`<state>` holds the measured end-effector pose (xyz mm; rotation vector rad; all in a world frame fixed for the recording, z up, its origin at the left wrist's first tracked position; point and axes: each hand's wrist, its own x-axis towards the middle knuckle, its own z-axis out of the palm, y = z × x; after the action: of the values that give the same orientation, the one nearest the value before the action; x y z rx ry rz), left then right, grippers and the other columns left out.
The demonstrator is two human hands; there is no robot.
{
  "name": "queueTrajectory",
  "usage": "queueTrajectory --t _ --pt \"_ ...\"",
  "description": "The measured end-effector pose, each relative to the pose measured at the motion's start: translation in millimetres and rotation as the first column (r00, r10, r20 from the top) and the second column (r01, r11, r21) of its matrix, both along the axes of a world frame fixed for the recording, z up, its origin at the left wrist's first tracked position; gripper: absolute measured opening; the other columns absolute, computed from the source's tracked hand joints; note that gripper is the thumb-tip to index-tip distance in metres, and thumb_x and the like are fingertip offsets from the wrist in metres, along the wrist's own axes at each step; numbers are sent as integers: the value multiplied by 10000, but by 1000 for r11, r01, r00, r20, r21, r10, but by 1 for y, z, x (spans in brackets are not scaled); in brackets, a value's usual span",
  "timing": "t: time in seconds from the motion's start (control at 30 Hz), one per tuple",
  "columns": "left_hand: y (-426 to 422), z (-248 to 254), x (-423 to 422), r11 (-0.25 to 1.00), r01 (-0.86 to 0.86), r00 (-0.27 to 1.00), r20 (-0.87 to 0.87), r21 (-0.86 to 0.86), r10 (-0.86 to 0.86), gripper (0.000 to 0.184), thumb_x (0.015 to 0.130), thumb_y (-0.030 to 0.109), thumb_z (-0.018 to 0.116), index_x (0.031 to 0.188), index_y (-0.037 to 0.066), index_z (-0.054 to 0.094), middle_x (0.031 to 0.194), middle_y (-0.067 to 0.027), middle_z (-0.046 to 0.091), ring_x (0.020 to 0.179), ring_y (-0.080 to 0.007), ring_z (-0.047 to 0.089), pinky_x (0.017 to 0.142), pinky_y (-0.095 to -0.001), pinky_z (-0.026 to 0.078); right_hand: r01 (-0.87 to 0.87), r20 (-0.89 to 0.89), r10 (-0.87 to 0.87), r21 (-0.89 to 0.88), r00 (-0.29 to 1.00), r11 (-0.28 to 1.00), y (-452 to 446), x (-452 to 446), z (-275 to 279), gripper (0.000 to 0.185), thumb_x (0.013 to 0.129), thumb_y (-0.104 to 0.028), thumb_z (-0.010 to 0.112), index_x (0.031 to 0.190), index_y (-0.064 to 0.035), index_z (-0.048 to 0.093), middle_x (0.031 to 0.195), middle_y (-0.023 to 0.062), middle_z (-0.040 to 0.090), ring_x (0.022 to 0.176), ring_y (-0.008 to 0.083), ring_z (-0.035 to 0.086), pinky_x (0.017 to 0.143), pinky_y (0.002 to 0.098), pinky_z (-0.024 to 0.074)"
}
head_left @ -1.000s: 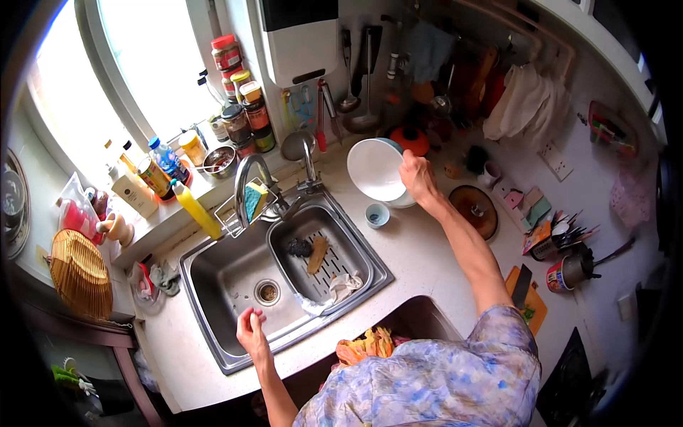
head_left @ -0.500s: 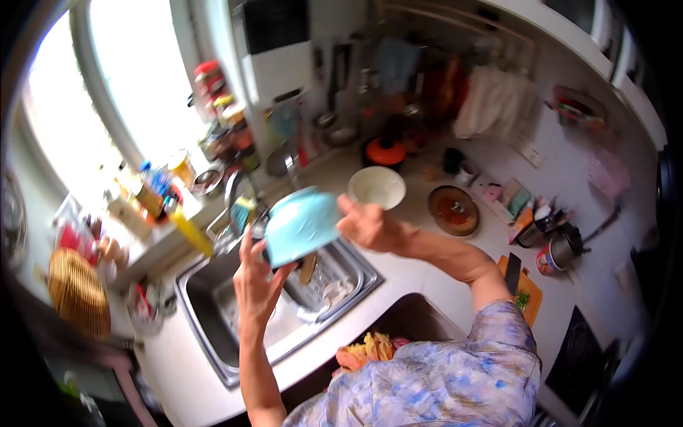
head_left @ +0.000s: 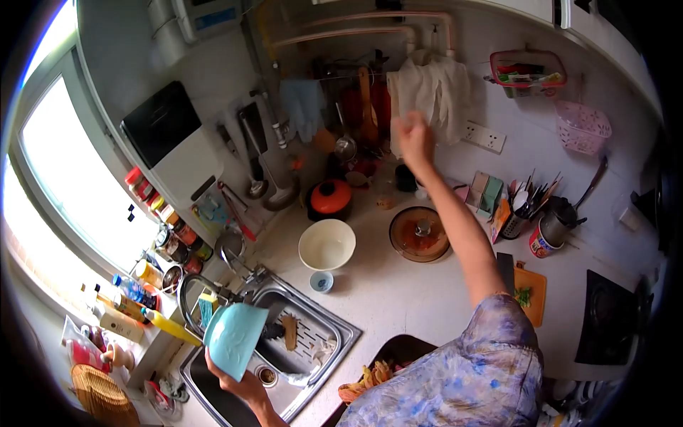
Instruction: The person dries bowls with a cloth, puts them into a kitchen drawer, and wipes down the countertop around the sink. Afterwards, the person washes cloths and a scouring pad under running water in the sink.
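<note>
A light blue bowl, tilted on its side, is held over the sink by my left hand, whose fingers grip its lower edge. My right hand is raised at the end of a stretched arm, in front of the white cloth hanging on the wall. Its fingers are curled and slightly smeared; whether they touch the cloth I cannot tell. On the counter behind the sink stand a cream bowl and a small pale blue cup.
A curved faucet arches over the sink beside the blue bowl. Below my right arm are a round glass lid and an orange-lidded pot. Bottles and jars line the windowsill. An orange cutting board lies at the right.
My right hand has left the blue bowl and moved up to the hanging cloth. The bowl has gone lower and left with my left hand. The view has turned to the right.
</note>
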<state>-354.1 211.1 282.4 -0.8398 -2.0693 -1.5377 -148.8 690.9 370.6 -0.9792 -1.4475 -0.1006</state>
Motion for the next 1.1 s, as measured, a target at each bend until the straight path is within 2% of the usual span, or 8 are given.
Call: queueTrajectory --t 0.1,0.2,0.37,0.53,0.67,0.8,0.93,1.1 --pt "0 -3 4 994 -107 994 -8 -28 107 341 885 97 454 1215 15 427 1043 -141 594 937 -229 593 800 -330 464 381 -87 -401 -186 912 906 77 46 16 551 716 -406 680 1025 12 498 1055 193 522 1003 320 492 802 428 416" --pt "0 -7 3 973 -218 973 -92 -73 211 434 823 21 516 1241 12 401 949 -130 634 859 -197 620 753 -310 487 441 3 -492 -447 871 778 101 62 35 657 680 -483 676 1047 28 486 1140 195 475 1082 343 425 845 486 377" --pt "-5 -16 3 963 -246 969 -40 -113 243 453 811 1 525 1246 34 403 931 -128 640 847 -208 625 728 -312 492 519 166 -492 -300 855 801 122 74 58 202 766 -210 573 894 -60 612 1004 143 585 906 333 559 744 450 443" --pt "-11 -18 9 931 -330 940 -140 -157 310 464 802 -15 524 1245 52 402 914 -141 641 822 -220 633 684 -314 499 296 -34 -302 329 953 897 90 67 117 188 780 -136 545 926 -22 578 930 176 598 864 310 598 661 398 471" --pt "-19 -27 9 944 -297 953 21 -143 303 336 917 180 433 1221 38 419 967 -182 615 896 -263 611 759 -369 476 -103 -29 109 170 994 980 28 51 162 197 833 -90 471 1002 -36 560 949 180 605 833 285 619 683 365 487" --pt "-21 -30 10 971 -241 930 291 15 226 468 901 394 458 1199 35 411 886 -124 624 771 -198 624 613 -323 518 -749 -275 819 334 503 572 -20 25 177 426 907 -165 386 1306 -54 284 976 152 570 674 260 638 563 304 546" --pt "-36 -61 -8 989 -18 944 328 144 -31 510 869 442 502 1114 -2 454 810 -59 568 617 -153 571 439 -256 456 -917 -378 907 267 185 298 -107 -22 174 304 913 -201 353 1062 11 512 884 146 615 702 233 642 615 321 548" --pt "-37 -57 7 910 4 606 723 414 -332 218 844 134 485 920 -68 518 691 -126 584 467 -167 559 371 -263 438 -985 -367 915 75 -170 -153 -169 -85 151 348 920 -233 368 1098 30 510 978 172 613 820 265 634 739 353 526"
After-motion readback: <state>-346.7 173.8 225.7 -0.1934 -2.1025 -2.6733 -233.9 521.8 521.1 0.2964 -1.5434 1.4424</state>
